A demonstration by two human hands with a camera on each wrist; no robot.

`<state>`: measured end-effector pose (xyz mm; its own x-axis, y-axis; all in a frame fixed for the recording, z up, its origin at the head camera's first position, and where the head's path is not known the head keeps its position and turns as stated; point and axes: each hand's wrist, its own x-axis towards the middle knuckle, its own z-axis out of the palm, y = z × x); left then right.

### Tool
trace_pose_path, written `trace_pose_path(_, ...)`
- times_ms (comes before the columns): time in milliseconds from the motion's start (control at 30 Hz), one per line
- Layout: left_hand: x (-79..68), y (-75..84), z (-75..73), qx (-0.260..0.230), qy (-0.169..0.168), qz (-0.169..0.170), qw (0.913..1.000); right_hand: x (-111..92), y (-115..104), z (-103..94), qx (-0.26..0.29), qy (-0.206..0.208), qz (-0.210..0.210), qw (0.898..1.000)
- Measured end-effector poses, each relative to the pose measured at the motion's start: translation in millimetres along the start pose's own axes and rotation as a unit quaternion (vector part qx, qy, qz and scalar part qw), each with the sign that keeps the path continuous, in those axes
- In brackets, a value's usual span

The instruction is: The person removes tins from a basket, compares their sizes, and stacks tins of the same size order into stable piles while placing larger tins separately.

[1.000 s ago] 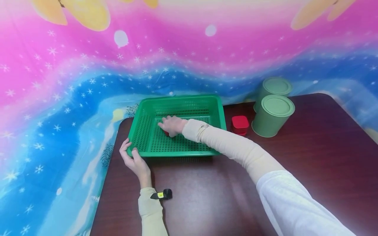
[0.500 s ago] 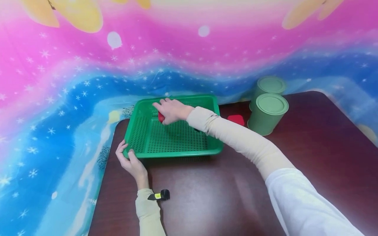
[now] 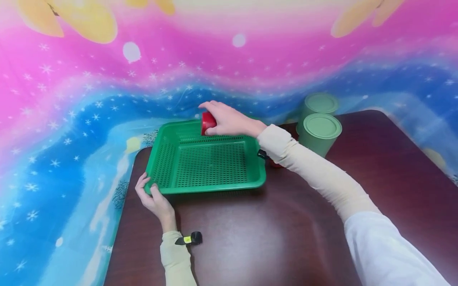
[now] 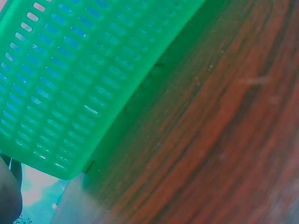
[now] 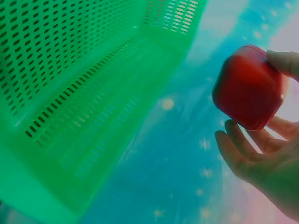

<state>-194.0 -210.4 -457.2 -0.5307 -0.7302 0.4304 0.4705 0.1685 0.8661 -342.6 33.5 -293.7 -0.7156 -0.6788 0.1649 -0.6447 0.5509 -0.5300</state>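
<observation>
My right hand (image 3: pixel 232 119) holds a small red box (image 3: pixel 207 123) above the back edge of the green plastic basket (image 3: pixel 211 189). In the right wrist view this red box (image 5: pixel 250 88) has rounded corners and sits between the thumb and the fingers. My left hand (image 3: pixel 156 201) grips the basket's near left corner, thumb on the rim. The left wrist view shows mainly the basket's slotted wall (image 4: pixel 70 88), with a bit of the left hand (image 4: pixel 8 196) at the lower left. Through the basket's open top, its perforated floor shows bare.
Two pale green lidded cans (image 3: pixel 321 133) stand behind one another at the table's back right. Another red box (image 3: pixel 275 164) is mostly hidden behind my right forearm. The dark wooden table (image 3: pixel 243 238) meets a colourful backdrop cloth (image 3: pixel 89 87) at the back and left.
My right hand has lifted the red box from the basket floor, up and towards the back rim, then to the right. The left hand keeps its grip on the corner.
</observation>
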Motion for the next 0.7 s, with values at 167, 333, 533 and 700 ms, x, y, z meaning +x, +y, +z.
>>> trace_pose_path(167,3.6,-18.9,-6.2,0.008,-0.003,0.001,1.0,-23.0,10.8,-13.1,0.065,0.049,0.014,0.997)
trace_pose_path(333,3.5,-21.0,-10.0,0.012,-0.008,0.002,0.9999,-42.3,21.2,-17.0,0.127,0.085,0.051,0.987)
trace_pose_path(533,3.6,-20.3,-9.9,0.012,-0.01,0.005,0.9999,-64.9,33.9,-17.9,0.2,0.131,0.08,0.968)
trace_pose_path(700,3.6,-20.3,-8.7,0.007,-0.013,0.002,0.9999,-86.5,44.7,-19.9,0.259,0.17,0.073,0.948)
